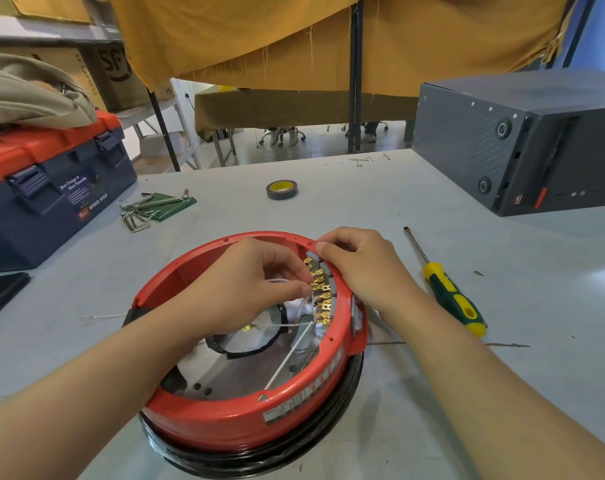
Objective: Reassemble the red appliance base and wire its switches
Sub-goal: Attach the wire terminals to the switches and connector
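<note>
The round red appliance base (225, 414) lies upside down on the grey table, on a black rim. A row of gold switch terminals (323, 299) lines its inner right wall. White wires (287, 362) cross the metal floor inside. My left hand (238, 289) reaches into the base and pinches a wire connector at the terminals with thumb and fingertips. My right hand (360, 268) grips the red rim over the switches from outside, fingers curled over the edge.
A yellow-green screwdriver (450, 292) lies right of the base. Black tape roll (282, 189) and hex keys on a green board (155, 206) lie farther back. A blue-red toolbox (52, 195) stands left, a dark computer case (522, 140) right, a black phone (0, 292) at left edge.
</note>
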The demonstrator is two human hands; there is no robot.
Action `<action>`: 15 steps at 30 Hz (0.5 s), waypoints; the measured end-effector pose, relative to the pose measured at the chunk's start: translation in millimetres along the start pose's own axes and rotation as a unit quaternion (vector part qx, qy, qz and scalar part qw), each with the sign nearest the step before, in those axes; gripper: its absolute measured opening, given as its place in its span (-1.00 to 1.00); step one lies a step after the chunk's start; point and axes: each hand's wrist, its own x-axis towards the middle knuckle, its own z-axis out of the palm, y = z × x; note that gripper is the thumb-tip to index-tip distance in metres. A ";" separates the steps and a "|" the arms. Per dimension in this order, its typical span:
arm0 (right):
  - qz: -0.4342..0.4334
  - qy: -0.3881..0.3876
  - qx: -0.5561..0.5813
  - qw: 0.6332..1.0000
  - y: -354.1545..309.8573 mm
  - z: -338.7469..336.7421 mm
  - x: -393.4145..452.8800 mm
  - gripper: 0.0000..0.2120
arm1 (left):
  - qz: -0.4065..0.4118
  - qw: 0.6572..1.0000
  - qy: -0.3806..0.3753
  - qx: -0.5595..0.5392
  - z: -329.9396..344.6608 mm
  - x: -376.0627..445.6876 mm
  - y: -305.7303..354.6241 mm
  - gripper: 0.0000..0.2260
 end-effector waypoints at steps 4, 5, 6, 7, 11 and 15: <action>-0.001 -0.002 0.000 1.000 -0.1 0.0 -0.4 -0.84 | 0.022 0.999 0.005 0.045 2.4 -1.8 1.8 -0.96; -0.002 -0.002 -0.001 1.000 0.0 -0.3 -0.6 -0.84 | 0.030 0.998 0.005 0.058 2.9 -2.4 2.2 -0.96; -0.003 -0.002 -0.002 1.000 0.0 -0.4 -0.7 -0.84 | 0.038 0.997 0.005 0.071 3.5 -2.8 2.7 -0.95; -0.004 -0.001 -0.004 1.000 -0.2 -0.5 -0.8 -0.84 | 0.044 0.996 0.005 0.082 3.9 -3.3 3.3 -0.94; -0.007 0.001 -0.008 1.000 -0.8 -0.4 -1.1 -0.83 | 0.053 0.993 0.004 0.104 4.4 -4.2 5.0 -0.91; -0.007 0.003 -0.011 1.000 -1.2 -0.2 -1.1 -0.83 | 0.025 0.996 0.000 0.085 5.6 -3.5 7.2 -0.88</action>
